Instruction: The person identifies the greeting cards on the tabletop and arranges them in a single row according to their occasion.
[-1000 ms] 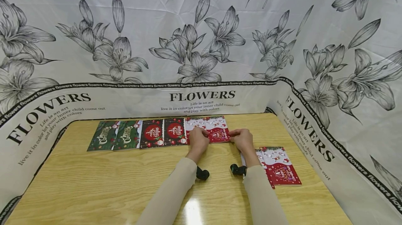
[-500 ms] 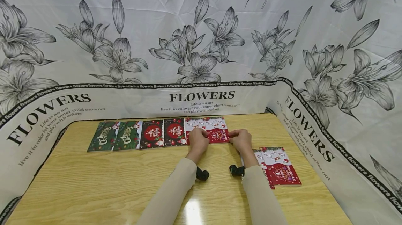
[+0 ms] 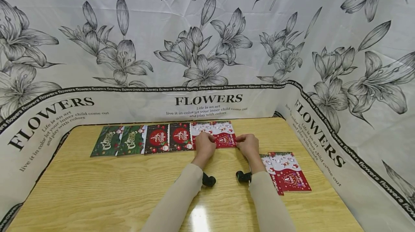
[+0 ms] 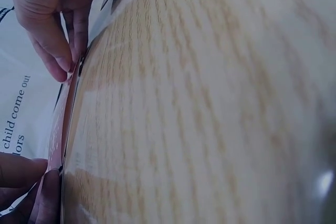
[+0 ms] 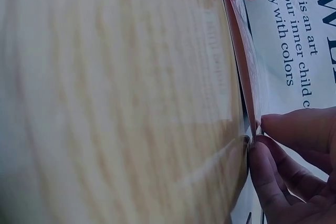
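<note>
In the head view, my left hand [image 3: 205,144] and right hand [image 3: 248,146] are at either side of the rightmost red-and-white Christmas card [image 3: 226,139] in the back row. My right thumb and fingers [image 5: 283,129] pinch its right front corner in the right wrist view. At the card's other end, my left thumb and fingers [image 4: 50,184] pinch the near edge, as the left wrist view shows. The card's near edge looks slightly parted. Another red-and-white card [image 3: 196,126] adjoins it on the left, partly hidden by my left hand.
Two black-and-red cards [image 3: 157,138] and two green cards [image 3: 131,139] continue the row leftward. Near the right side lie overlapping red-and-white cards [image 3: 289,171], partly behind my right forearm. Flower-printed cloth [image 3: 207,104] walls the wooden table [image 3: 123,188] at the back and sides.
My right hand has shifted very slightly to the left at the card's edge. My left hand stays in place, and the other cards lie as before.
</note>
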`<act>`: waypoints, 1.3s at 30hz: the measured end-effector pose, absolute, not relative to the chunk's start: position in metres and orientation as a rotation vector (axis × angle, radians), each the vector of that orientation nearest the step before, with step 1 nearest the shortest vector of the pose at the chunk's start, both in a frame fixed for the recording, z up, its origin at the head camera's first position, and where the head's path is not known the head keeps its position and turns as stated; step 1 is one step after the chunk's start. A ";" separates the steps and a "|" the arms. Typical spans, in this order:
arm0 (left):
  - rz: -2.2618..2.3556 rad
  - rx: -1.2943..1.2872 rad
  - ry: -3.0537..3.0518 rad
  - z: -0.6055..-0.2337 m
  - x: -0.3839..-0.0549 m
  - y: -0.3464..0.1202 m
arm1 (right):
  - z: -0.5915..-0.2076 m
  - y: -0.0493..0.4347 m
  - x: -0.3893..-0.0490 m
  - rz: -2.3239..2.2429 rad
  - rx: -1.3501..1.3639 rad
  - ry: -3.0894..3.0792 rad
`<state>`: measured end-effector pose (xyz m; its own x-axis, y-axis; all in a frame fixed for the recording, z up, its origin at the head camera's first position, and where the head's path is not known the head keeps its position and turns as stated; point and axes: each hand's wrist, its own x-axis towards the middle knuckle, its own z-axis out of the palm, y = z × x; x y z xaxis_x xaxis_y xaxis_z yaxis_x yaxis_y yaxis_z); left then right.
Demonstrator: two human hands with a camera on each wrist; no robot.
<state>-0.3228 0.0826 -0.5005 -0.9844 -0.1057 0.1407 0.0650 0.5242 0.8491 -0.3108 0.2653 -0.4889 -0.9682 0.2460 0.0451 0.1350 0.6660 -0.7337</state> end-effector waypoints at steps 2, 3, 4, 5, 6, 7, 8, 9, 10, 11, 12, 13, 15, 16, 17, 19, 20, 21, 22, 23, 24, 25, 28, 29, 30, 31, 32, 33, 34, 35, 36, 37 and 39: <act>-1.457 0.040 -2.590 -0.500 -0.322 0.082 | -0.489 0.265 -0.311 1.189 -0.311 -2.739; -1.460 0.040 -2.591 -0.500 -0.322 0.082 | -0.489 0.265 -0.311 1.188 -0.311 -2.737; -1.459 0.038 -2.591 -0.500 -0.322 0.082 | -0.489 0.265 -0.311 1.186 -0.309 -2.735; -1.461 0.037 -2.589 -0.500 -0.323 0.082 | -0.489 0.265 -0.311 1.185 -0.308 -2.734; -1.460 0.037 -2.589 -0.500 -0.322 0.082 | -0.488 0.265 -0.310 1.182 -0.307 -2.731; -1.458 0.035 -2.591 -0.500 -0.323 0.082 | -0.488 0.265 -0.310 1.179 -0.306 -2.729; -1.456 0.035 -2.593 -0.500 -0.322 0.082 | -0.488 0.265 -0.310 1.177 -0.304 -2.726; -1.457 0.036 -2.597 -0.500 -0.323 0.082 | -0.488 0.264 -0.309 1.175 -0.302 -2.723; -1.458 0.040 -2.601 -0.501 -0.323 0.082 | -0.488 0.264 -0.309 1.173 -0.299 -2.721; -1.461 0.044 -2.605 -0.501 -0.322 0.082 | -0.488 0.264 -0.309 1.174 -0.298 -2.718; -1.462 0.049 -2.610 -0.501 -0.322 0.082 | -0.488 0.263 -0.308 1.172 -0.295 -2.716; -1.467 0.053 -2.613 -0.501 -0.322 0.082 | -0.489 0.263 -0.308 1.173 -0.291 -2.715; -1.478 0.063 -2.617 -0.501 -0.322 0.083 | -0.489 0.263 -0.308 1.175 -0.290 -2.713; -1.487 0.068 -2.618 -0.500 -0.321 0.083 | -0.490 0.263 -0.307 1.171 -0.290 -2.712; -1.493 0.070 -2.617 -0.500 -0.321 0.083 | -0.491 0.263 -0.307 1.174 -0.293 -2.712; -1.501 0.069 -2.615 -0.500 -0.320 0.083 | -0.492 0.263 -0.307 1.177 -0.298 -2.711; -1.509 0.069 -2.614 -0.500 -0.320 0.083 | -0.492 0.263 -0.307 1.181 -0.304 -2.709; -1.515 0.070 -2.613 -0.500 -0.320 0.083 | -0.493 0.263 -0.306 1.181 -0.305 -2.707; -1.517 0.068 -2.610 -0.500 -0.319 0.084 | -0.493 0.263 -0.306 1.182 -0.310 -2.705; -1.517 0.067 -2.607 -0.500 -0.319 0.084 | -0.493 0.263 -0.305 1.186 -0.315 -2.702; -1.519 0.067 -2.605 -0.499 -0.319 0.084 | -0.493 0.263 -0.305 1.185 -0.316 -2.698; -1.521 0.067 -2.603 -0.499 -0.318 0.084 | -0.493 0.263 -0.304 1.184 -0.316 -2.693; -1.522 0.052 -2.586 -0.498 -0.317 0.084 | -0.492 0.264 -0.303 1.165 -0.309 -2.678; -1.526 0.047 -2.581 -0.497 -0.317 0.084 | -0.491 0.264 -0.302 1.164 -0.306 -2.671; -1.524 0.036 -2.572 -0.497 -0.316 0.083 | -0.491 0.265 -0.301 1.162 -0.302 -2.661; -1.526 0.029 -2.565 -0.497 -0.316 0.083 | -0.490 0.265 -0.301 1.164 -0.300 -2.651; -1.526 0.021 -2.558 -0.496 -0.316 0.083 | -0.488 0.265 -0.300 1.167 -0.300 -2.643; -1.527 0.014 -2.550 -0.496 -0.315 0.083 | -0.487 0.264 -0.299 1.178 -0.303 -2.633; -1.526 0.004 -2.540 -0.495 -0.315 0.083 | -0.485 0.264 -0.298 1.187 -0.302 -2.625; -1.537 0.002 -2.533 -0.495 -0.314 0.084 | -0.483 0.264 -0.297 1.198 -0.301 -2.617; -1.545 -0.003 -2.523 -0.494 -0.314 0.084 | -0.481 0.264 -0.295 1.201 -0.297 -2.610; -1.554 -0.007 -2.515 -0.493 -0.313 0.084 | -0.479 0.264 -0.293 1.208 -0.293 -2.604; -1.570 -0.026 -2.492 -0.490 -0.310 0.084 | -0.474 0.265 -0.288 1.216 -0.282 -2.591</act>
